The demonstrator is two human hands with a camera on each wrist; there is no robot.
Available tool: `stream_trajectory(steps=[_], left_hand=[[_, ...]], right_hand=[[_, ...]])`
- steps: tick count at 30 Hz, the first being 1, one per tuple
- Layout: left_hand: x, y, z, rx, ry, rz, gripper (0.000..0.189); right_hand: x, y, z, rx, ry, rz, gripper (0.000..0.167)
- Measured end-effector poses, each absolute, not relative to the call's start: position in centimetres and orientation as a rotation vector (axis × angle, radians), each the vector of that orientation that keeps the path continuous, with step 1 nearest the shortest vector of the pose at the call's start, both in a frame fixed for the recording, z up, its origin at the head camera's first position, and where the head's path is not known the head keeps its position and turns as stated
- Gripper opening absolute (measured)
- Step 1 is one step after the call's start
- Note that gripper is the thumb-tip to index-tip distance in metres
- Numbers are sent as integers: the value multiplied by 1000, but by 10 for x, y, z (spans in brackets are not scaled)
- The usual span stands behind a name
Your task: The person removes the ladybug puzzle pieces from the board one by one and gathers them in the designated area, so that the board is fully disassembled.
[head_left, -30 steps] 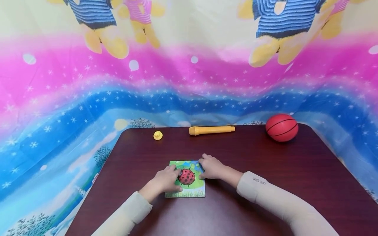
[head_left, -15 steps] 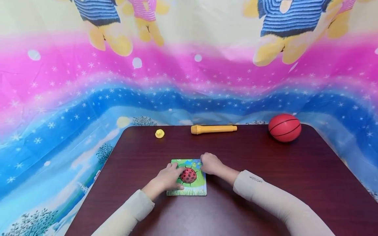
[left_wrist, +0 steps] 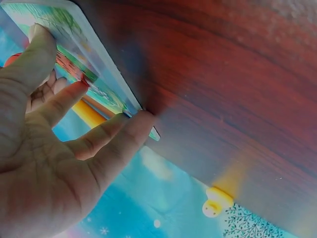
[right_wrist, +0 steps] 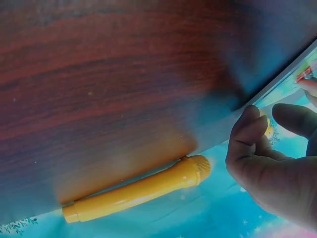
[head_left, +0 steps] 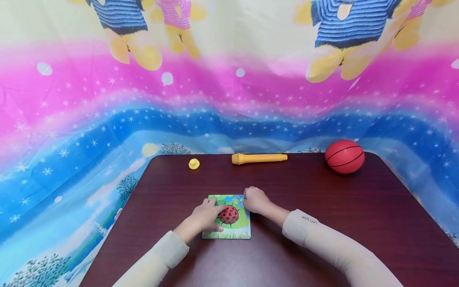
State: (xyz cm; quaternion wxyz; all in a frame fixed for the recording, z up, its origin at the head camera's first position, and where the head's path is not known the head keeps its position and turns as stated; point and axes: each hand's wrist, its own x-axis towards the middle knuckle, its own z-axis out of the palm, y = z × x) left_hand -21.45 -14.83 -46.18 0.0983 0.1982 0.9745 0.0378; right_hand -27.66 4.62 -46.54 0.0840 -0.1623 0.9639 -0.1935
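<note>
A square ladybug puzzle board [head_left: 234,233] lies flat on the dark wooden table, with a green and blue scene round the red insect. Over its left side spreads my left hand [head_left: 203,216]. In the left wrist view, the index fingertip [left_wrist: 81,88] meets the ladybug, the thumb reaches over the grass end, and other fingertips lie at the edge. My right hand [head_left: 256,200] is at the board's upper right corner with its fingers curled in. The right wrist view shows the curled fingers [right_wrist: 249,130] right at the board's edge, with a gap to the thumb and nothing gripped.
Along the table's far edge stand a small yellow rubber duck [head_left: 194,164], a yellow toy microphone [head_left: 259,158] lying on its side, and a red toy basketball [head_left: 345,156] at the right. A printed cloth backdrop [head_left: 229,95] hangs close behind the table [head_left: 305,187].
My right thumb and fingers, spread at the board's right edge before, have drawn together and curled at the upper right corner. My left index finger has shifted farther over the ladybug.
</note>
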Motion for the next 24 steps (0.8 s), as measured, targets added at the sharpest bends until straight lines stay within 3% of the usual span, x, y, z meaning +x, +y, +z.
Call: stream_trajectory(steps=[9,15,20,24], left_hand=[[-214,-148,-463,568,2885,95,71],[-215,-147,-463,572,2886,89,71],[-217,-148,-463,554,2885,65,72],[-217,-148,-463,551,2885,62,72]], right_hand=[[-268,42,-467,-530,2833,-654,8],[-263,41,-466,-483,2873,-444,44],[-264,40,-464,-507,2865,-423,41],[-267,39,-462,-518,2866,-430,23]])
